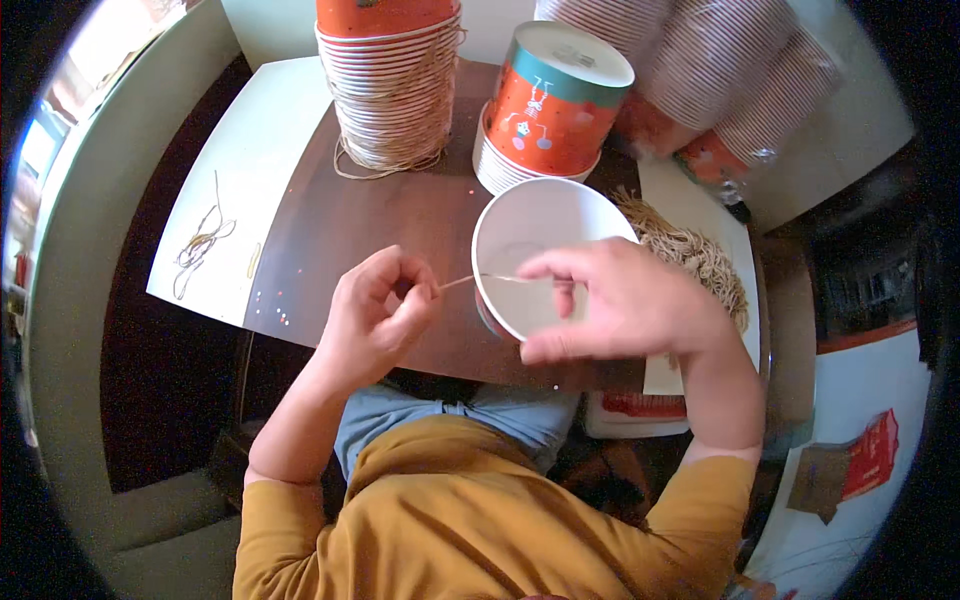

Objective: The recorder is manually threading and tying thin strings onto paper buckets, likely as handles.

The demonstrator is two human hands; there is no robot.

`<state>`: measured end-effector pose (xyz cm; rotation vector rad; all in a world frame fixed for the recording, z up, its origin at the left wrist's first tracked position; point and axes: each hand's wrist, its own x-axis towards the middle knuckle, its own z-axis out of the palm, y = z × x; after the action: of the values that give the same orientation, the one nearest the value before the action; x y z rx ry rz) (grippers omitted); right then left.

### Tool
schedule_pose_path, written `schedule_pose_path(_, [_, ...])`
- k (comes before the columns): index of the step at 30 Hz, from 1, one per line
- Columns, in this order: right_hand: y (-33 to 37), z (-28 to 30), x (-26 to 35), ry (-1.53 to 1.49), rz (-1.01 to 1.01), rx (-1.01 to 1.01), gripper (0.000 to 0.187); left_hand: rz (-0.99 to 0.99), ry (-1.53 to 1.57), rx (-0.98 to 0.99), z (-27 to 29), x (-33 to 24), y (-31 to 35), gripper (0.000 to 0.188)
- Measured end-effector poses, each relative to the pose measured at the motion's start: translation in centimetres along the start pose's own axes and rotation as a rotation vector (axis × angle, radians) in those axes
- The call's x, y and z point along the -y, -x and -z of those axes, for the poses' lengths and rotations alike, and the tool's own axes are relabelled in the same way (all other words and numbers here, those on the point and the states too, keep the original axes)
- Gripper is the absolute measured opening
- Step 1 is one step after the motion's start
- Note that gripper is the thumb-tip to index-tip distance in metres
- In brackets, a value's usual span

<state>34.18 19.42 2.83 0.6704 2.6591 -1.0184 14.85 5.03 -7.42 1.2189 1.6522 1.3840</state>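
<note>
My left hand point(372, 312) is closed in a pinch, its thumb and forefinger gripping a thin tan string point(460, 283). From that pinch the string runs right, across the rim of a white-lined paper bucket point(545, 212), toward the fingertips of my right hand point(630, 298). The right hand hovers over the bucket's mouth, slightly blurred, with thumb and forefinger spread apart. The bucket's open mouth faces up toward me, and my right hand covers part of it.
Behind stand a tall stack of paper buckets point(395, 100) wound with string and an upside-down orange-and-green bucket point(565, 105). Plastic-wrapped bucket stacks point(720, 70) fill the back right. A bundle of tan strings point(700, 260) lies at right; a loose tangled string point(203, 242) lies at left.
</note>
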Motion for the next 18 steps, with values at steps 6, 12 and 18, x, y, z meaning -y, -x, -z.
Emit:
schedule_pose_path(6, [1.4,-1.3,1.0,0.270,0.244,-0.234,0.037,0.042,0.663,0.278,-0.3,-2.5,1.0,0.014])
schedule_pose_path(12, [-0.7,-0.4,2.0,0.054,0.555,-0.157,0.015,0.113,0.544,0.274,-1.5,-1.7,0.8,0.016])
schedule_pose_path(18, [-5.0,-0.8,3.0,-0.110,0.522,-0.030,0.018,0.239,0.759,0.290,-1.4,-1.4,2.0,0.020])
